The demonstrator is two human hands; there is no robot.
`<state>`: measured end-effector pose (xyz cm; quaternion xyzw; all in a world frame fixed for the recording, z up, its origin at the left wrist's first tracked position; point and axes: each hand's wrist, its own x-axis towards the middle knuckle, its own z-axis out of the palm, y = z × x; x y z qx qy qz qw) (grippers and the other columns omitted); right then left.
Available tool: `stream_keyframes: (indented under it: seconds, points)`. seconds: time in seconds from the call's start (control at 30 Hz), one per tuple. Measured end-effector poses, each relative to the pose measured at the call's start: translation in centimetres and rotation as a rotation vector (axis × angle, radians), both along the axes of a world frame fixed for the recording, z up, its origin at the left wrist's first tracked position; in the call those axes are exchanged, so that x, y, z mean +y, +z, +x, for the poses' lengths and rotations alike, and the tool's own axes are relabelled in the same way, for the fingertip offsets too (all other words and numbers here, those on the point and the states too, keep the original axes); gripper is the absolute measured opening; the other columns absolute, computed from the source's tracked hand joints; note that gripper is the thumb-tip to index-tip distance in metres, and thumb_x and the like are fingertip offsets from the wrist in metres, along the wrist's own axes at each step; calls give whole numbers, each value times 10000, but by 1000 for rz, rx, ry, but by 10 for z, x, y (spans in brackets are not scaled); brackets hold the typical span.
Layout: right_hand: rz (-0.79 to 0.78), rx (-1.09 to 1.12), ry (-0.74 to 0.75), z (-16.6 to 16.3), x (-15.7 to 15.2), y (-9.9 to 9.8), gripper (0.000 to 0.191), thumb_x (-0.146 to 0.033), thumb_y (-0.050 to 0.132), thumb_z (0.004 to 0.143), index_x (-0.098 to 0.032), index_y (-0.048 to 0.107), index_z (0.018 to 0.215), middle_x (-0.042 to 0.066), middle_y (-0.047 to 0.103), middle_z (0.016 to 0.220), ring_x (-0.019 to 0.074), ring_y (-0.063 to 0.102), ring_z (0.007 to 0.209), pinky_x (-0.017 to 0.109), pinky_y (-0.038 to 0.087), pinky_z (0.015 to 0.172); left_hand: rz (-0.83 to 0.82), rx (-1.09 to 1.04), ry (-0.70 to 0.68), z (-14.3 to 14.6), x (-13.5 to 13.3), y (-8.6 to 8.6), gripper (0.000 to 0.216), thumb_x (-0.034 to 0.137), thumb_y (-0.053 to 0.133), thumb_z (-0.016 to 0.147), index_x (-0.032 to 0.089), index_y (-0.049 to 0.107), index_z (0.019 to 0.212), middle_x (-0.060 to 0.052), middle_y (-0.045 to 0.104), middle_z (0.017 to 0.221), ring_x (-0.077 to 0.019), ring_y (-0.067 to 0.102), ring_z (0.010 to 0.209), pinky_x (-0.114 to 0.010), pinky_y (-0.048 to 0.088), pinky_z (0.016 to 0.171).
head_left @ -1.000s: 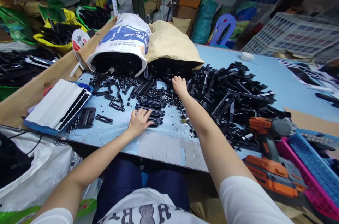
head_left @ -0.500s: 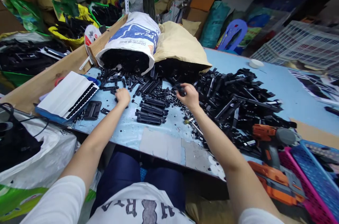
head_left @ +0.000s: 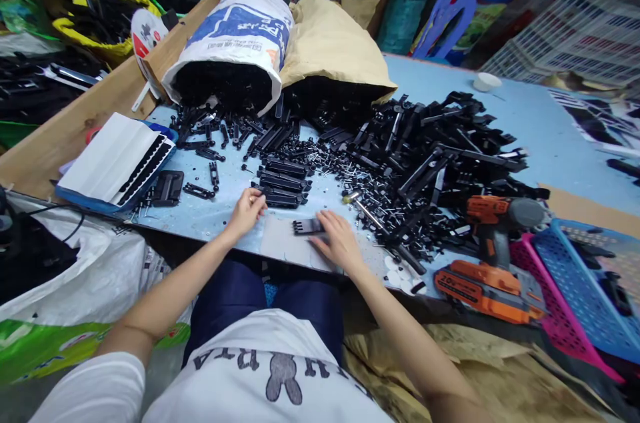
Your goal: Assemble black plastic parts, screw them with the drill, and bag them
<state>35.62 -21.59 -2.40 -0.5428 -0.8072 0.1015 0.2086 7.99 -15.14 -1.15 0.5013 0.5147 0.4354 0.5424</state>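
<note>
My right hand (head_left: 340, 239) grips a short black plastic part with prongs (head_left: 306, 227) at one end, low over the grey patch (head_left: 283, 244) at the table's front edge. My left hand (head_left: 247, 211) is closed, its fingertips pinched at the left end of a row of long black plastic parts (head_left: 283, 197). Whatever may be between those fingers is too small to make out. Left of that hand lie small black link pieces (head_left: 199, 191) and a flat black plate (head_left: 168, 188). Behind the row, loose screws and small pieces (head_left: 320, 159) are scattered.
A big heap of black parts (head_left: 440, 136) covers the right side. An orange drill (head_left: 493, 263) stands near blue and pink baskets (head_left: 575, 283). Two open sacks, one white (head_left: 235, 29) and one tan (head_left: 335, 43), lie at the back. White strips (head_left: 113, 159) sit in a blue tray at left.
My right hand has come from the screw pile towards the front edge with the black part. My left hand has moved right and nearer, to the row. The view has tilted down.
</note>
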Motion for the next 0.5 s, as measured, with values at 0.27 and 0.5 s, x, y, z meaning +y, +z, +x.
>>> stream_keyframes:
  seconds: [0.27,0.5]
  points:
    - [-564,914,-153,-70,12,17,579,-526,378,900,-240,336,1402,83,604,969,160,607,650,339,537,594,20,-73,-92,41,-54,0,490,429,468,875,152,495,1279,-22,588,792,-37,445,453,-180,353,434]
    - [-511,942,34,-64,6,28,510,-484,493,863,-276,478,1329,48,573,965,100,567,600,267,533,509,388,341,-65,41,-59,24,361,299,487,880,171,590,1201,-70,601,950,-150,571,880,-273,459,805]
